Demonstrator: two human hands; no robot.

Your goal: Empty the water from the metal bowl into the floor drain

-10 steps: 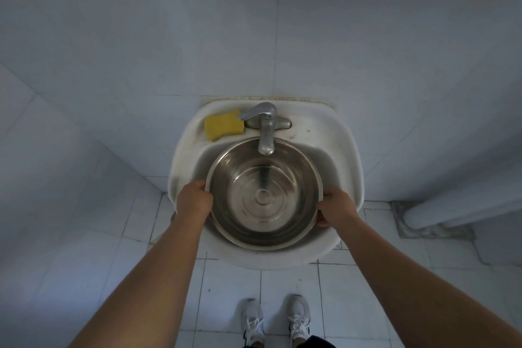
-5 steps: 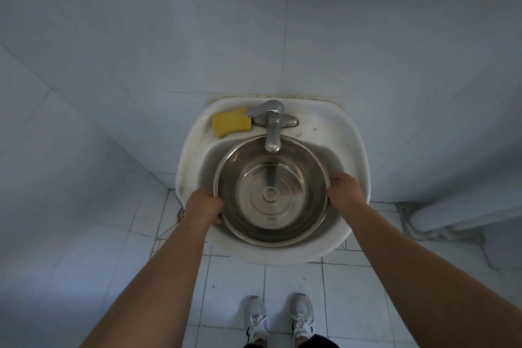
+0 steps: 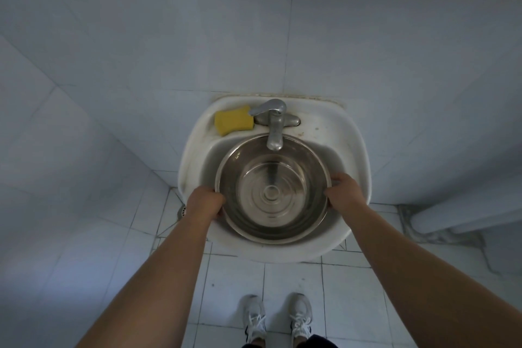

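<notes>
Floor drain (image 3: 182, 210) low left, round holey grate in pale tile. Left hand (image 3: 204, 203) slid lower along rim vs half second back, wrapped tight on it. Grip looks set, lift not started. Metal bowl (image 3: 272, 192) sitting in glossy white sink (image 3: 350, 150): shiny steel, ringed bottom, water hard to see. Right hand (image 3: 346, 195) clamped on opposite rim.

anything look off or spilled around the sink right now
Nothing looks spilled or askew. The metal bowl sits in the sink under the faucet, with the left hand and right hand gripping its rim. The only oddity is brownish specks on the ledge right of the faucet.
</notes>
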